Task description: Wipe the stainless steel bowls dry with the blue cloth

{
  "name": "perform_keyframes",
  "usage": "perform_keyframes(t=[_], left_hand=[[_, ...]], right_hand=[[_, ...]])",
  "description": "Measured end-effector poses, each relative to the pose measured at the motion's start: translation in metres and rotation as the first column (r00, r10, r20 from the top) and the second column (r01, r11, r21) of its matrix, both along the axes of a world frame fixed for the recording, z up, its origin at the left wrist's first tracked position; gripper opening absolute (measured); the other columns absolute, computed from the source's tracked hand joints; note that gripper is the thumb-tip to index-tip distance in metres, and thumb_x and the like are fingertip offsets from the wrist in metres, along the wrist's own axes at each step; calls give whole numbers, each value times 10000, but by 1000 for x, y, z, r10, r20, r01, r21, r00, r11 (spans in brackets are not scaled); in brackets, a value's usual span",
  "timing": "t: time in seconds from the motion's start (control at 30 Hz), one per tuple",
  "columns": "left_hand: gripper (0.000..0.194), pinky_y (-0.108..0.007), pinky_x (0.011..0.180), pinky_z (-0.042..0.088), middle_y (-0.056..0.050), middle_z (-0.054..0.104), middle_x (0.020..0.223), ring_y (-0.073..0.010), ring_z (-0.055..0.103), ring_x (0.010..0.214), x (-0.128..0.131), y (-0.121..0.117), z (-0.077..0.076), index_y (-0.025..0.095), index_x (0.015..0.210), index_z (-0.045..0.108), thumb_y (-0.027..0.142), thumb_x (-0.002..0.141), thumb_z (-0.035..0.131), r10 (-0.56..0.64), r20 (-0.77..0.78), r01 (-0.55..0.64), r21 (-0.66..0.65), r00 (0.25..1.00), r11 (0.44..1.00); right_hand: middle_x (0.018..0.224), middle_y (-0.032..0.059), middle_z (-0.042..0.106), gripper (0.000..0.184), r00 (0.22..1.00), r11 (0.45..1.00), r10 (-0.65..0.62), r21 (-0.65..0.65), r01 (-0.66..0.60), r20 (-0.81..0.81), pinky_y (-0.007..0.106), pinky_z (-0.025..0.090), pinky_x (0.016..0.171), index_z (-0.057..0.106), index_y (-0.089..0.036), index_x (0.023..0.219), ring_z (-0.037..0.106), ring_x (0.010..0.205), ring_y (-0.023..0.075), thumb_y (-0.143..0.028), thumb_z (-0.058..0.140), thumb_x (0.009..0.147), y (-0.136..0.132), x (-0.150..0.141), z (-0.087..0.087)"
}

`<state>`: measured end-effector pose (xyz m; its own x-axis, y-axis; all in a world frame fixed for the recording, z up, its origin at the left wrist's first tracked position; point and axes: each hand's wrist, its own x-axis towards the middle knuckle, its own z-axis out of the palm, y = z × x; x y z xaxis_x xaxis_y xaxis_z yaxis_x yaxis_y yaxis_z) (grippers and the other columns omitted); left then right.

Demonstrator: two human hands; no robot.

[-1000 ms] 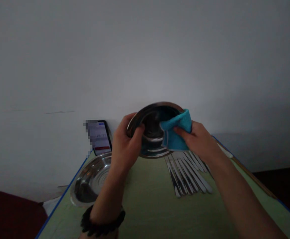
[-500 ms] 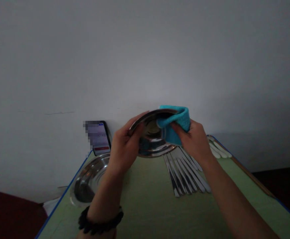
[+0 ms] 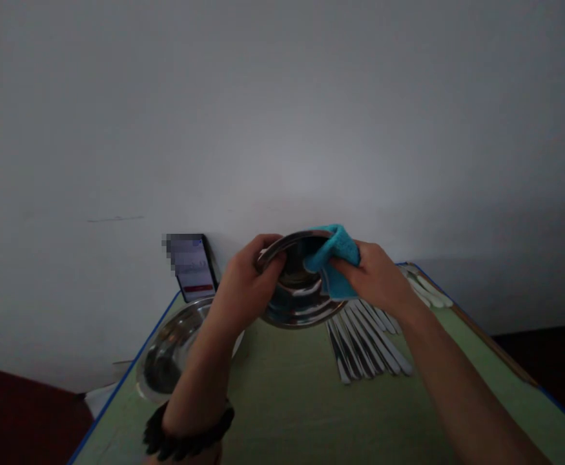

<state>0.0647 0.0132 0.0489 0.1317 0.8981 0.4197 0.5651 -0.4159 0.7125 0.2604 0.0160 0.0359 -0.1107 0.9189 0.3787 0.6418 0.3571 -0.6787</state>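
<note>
Grasping: left fingers point(image 3: 271, 272) bowl point(image 3: 296, 302), right fingers point(image 3: 349, 270) cloth point(image 3: 339, 276); left forearm point(image 3: 209, 365) overlapping basin point(image 3: 166, 361); cutlery point(image 3: 370, 345) near.

Tilted phone point(image 3: 195, 268) by pale wall point(image 3: 282, 116)

Under your hands you have a pale green table point(image 3: 282, 397), bordered in blue edging point(image 3: 115, 392); to the right of your right hand point(image 3: 374, 274), part of that border shows a brown strip point(image 3: 495, 349). Below and left of your left hand point(image 3: 246, 281) sits a shiny metal basin point(image 3: 163, 361), partly hidden from you. Beyond it, farther left of that hand, a phone point(image 3: 195, 261) stands tilted at the table's far edge. Just below your right hand, slim metal cutlery point(image 3: 367, 342) fans out, handles towards you, the other ends covered. Past that hand's right side lie several whitish utensils point(image 3: 427, 289), close to the edge.
</note>
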Motion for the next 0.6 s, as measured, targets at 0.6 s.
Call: perform_keyframes(t=[0.6], left_hand=[[208, -252, 719, 449, -22, 688, 885, -148, 619, 795, 5, -6, 2, 193, 958, 637, 214, 807, 496, -156, -285, 180, 62, 946, 982]], right_hand=[[780, 34, 663, 266, 962, 986, 166, -23, -165, 219, 264, 392, 593, 614, -192, 878, 587, 683, 157, -422, 497, 814, -15, -10, 7]])
